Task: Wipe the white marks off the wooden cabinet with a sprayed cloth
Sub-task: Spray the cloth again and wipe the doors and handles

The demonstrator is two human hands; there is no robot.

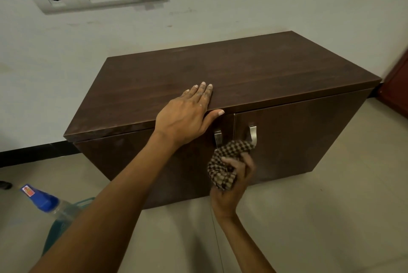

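Nearest the lens, the left hand [187, 118] is laid flat on the front edge of the low dark-brown wooden cabinet [242, 74], fingers spread and holding nothing, thumb hooked over the lip. Below it, the right hand [231, 186] is closed round a bunched brown-and-cream checked cloth [225, 166], held against the door fronts just beside the two metal handles [252, 133]. No white marks can be made out on the long top, which runs left to right above the cloth, so an upward reach would probably be needed there.

Matt wooden cabinet [242, 69]; checked woven cloth [223, 169]
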